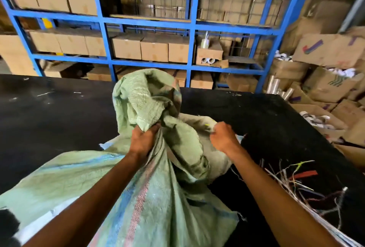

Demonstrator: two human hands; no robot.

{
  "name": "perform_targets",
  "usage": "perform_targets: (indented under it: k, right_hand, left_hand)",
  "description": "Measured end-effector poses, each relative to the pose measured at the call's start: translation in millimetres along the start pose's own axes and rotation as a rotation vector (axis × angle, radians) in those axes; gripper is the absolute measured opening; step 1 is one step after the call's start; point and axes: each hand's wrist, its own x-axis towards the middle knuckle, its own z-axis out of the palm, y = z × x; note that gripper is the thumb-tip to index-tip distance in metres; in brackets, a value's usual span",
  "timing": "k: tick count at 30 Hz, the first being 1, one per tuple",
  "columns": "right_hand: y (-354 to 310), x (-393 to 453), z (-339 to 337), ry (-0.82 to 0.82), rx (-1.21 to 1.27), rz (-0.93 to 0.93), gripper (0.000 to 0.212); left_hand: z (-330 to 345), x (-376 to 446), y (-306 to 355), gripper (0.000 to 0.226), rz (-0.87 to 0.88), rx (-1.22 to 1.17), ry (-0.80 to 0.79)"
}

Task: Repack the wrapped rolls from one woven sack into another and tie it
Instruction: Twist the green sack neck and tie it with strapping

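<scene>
Plainly, left hand (pixel 143 140) fingers bunch the green sack (pixel 158 197) neck; right hand (pixel 224 137) pinches a barely visible tie, which could slip, loosening the neck.

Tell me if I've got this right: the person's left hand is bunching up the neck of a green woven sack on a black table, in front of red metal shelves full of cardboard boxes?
Nearly. The head view shows the shelves are blue, not red. The rest holds: the left hand grips the bunched neck of the green woven sack on the black table, and cardboard boxes fill the shelves.

Blue shelving (pixel 102 19) w/ cardboard boxes (pixel 154 51), black table (pixel 49 112) (scuffed), loose strings (pixel 292 179)
</scene>
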Motion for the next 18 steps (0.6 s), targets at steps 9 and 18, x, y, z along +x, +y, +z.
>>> perform_targets:
  k: [9,18]
  right_hand:
    - [-152.9,-63.9,30.4,0.154,0.185,-0.229,0.023]
    - [-184.8,-61.8,51.6,-0.314,0.574,-0.122,0.026]
  left_hand:
    - [-86.6,27.7,30.5,0.040,0.100,-0.051,0.060]
    - [-121.0,14.2,59.7,0.022,0.308,-0.057,-0.497]
